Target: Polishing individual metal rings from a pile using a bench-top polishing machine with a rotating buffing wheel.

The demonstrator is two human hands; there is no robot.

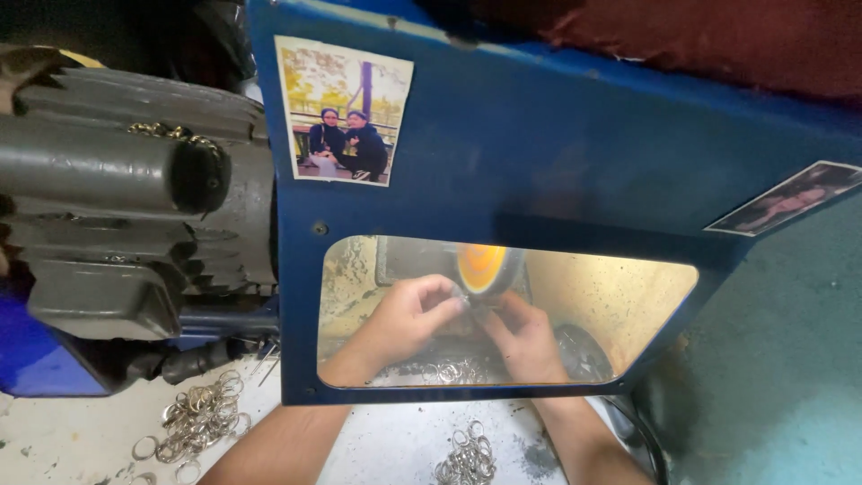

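Ribbed grey motor housing (135,207), cast and dusty, far left of the grip; below it a loose heap of thin metal rings (197,420) on the pale bench. Behind the scratched window of the blue steel guard (539,153), the left hand (404,319) and right hand (521,337) pinch one small ring (469,301) between closed fingertips, directly beneath the orange-faced polishing wheel (485,267).
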